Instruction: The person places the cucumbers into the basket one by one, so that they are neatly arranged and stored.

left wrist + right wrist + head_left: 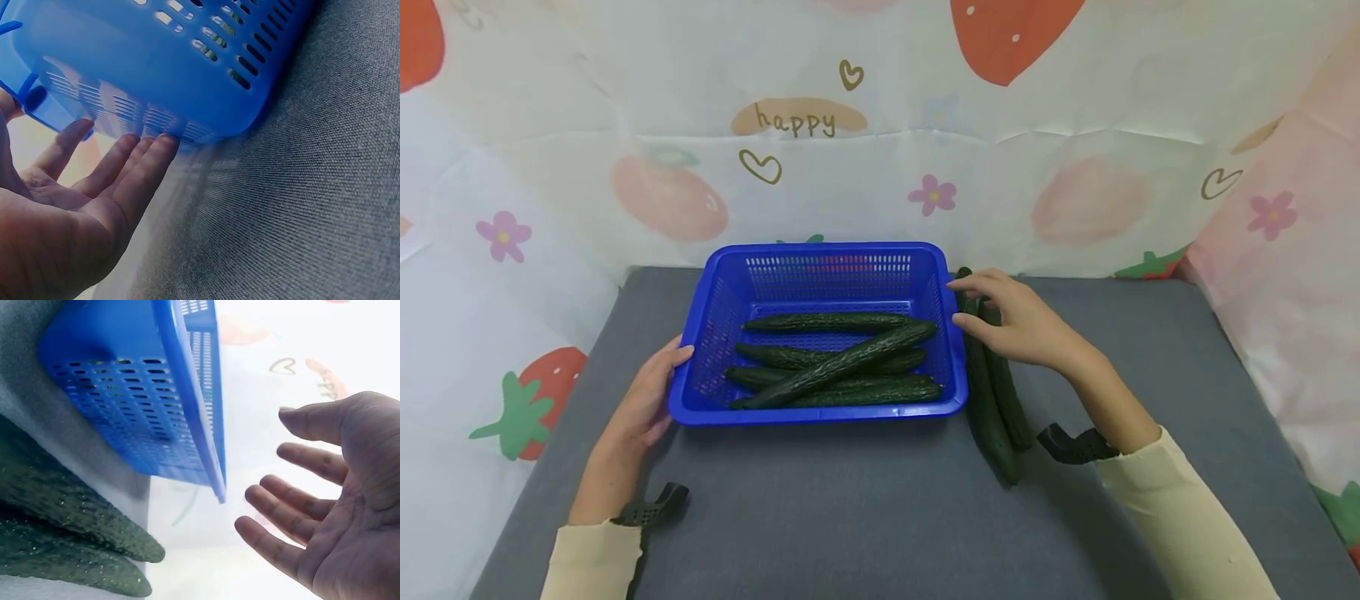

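A blue plastic basket point(820, 416) holds several dark green cucumbers point(850, 358), one lying slantwise over the others. At the basket's left end is my left hand point(655, 387); its thumb lies at the rim. In the left wrist view, the fairly straight fingers point(150, 169) of that hand touch the slotted wall. My right hand point(1018, 321) hovers by the right rim with fingers spread and nothing in it. The right wrist view shows a gap between that hand and the basket. Below it, two more cucumbers point(992, 417) lie side by side along the basket's right side.
A grey cloth point(820, 517) covers the table. Behind it hangs a pale curtain point(880, 200) printed with strawberries, flowers and hearts. Each wrist wears a black strap mount, such as the right one point(1075, 446).
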Motion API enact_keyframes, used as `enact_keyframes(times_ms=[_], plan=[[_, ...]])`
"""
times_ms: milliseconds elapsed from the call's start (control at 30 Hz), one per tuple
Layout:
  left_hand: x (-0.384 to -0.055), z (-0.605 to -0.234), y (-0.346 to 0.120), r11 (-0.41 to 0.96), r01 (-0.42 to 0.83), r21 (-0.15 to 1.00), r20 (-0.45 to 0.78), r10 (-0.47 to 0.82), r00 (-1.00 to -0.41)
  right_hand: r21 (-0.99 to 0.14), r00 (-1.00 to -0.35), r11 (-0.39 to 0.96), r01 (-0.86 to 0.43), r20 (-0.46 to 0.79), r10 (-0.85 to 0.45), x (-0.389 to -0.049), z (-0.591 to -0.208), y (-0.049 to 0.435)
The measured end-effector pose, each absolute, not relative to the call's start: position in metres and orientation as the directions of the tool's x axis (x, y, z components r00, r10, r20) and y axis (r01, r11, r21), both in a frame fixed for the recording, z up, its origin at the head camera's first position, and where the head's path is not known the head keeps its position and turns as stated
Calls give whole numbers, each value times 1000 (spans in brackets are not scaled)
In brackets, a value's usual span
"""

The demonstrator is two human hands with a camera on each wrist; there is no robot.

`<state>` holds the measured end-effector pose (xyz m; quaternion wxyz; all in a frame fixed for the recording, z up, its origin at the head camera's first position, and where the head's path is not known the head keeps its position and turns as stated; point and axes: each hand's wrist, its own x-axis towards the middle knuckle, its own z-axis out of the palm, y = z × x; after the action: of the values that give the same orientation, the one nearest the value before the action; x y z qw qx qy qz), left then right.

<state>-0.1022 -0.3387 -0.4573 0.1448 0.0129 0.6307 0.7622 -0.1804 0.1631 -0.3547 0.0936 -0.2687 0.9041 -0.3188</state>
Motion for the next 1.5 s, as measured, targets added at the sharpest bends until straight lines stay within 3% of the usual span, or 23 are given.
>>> enact_keyframes(times_ms=[500, 767, 1233, 1500], plan=[[-106, -459, -332, -153, -231, 961, -192, 234, -953, -651, -927, 717, -250, -53, -371, -175, -386, 195], [-107, -460, -332, -153, -231, 961, -194, 223, -955, -604, -949, 778, -175, -105, -296, -175, -403, 204], [-103, -458, -338, -170, -238, 956, -198, 221, -955, -608, -914, 792, -54, -289, -284, -174, -445, 213], [-102, -456, -339, -184, -211, 960, -163, 243, -956, -748, -877, 654, 114, -386, -287, -177, -451, 217]])
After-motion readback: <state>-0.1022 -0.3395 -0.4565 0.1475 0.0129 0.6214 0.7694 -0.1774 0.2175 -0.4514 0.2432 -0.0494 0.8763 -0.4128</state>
